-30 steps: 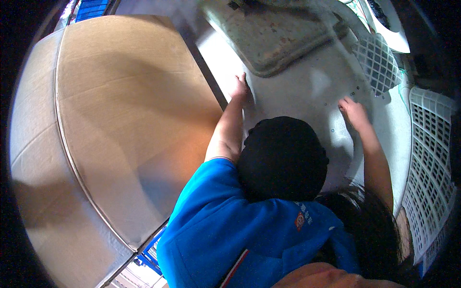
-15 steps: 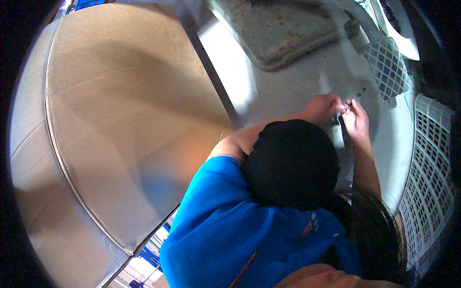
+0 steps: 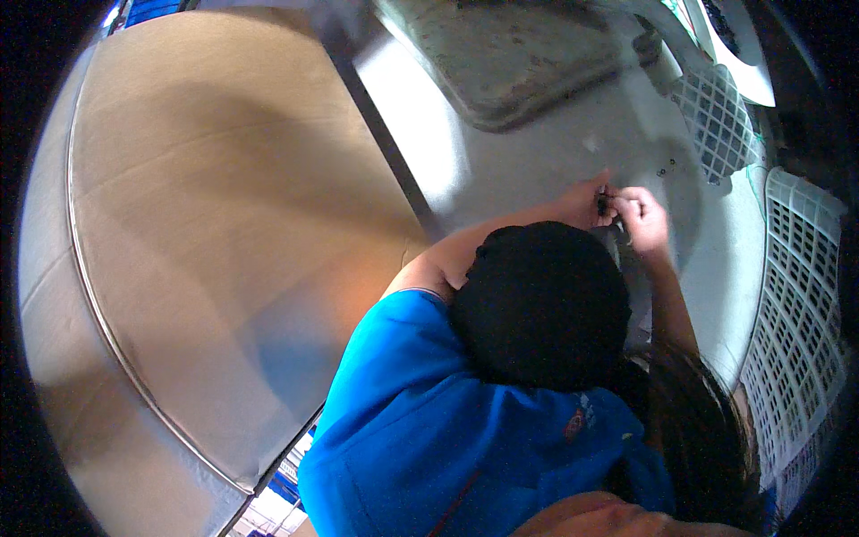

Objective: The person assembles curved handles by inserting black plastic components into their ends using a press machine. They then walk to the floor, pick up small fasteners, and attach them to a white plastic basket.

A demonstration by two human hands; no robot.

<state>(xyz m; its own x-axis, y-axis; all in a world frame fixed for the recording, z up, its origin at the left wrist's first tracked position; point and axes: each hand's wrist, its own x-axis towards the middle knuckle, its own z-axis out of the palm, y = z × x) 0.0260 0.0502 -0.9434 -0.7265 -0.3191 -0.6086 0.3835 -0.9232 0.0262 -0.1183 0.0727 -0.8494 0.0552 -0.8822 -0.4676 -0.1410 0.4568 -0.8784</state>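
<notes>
My left hand [image 3: 583, 199] and my right hand [image 3: 644, 220] meet over the grey tabletop [image 3: 537, 170], just beyond a black cap and a blue shirt. The fingers of both hands pinch a small dark part [image 3: 607, 202] between them. What kind of part it is I cannot make out. A few more small dark parts [image 3: 667, 166] lie loose on the table just beyond my right hand.
A large brown cardboard sheet [image 3: 224, 224] with a metal rim fills the left side. At the far edge of the table sits a grey speckled tray [image 3: 510, 54]. White lattice baskets stand at the right [image 3: 796, 313] and the far right [image 3: 716, 107].
My hands were spread apart and flat on the table. They have come together in front of me and now pinch the small dark part.
</notes>
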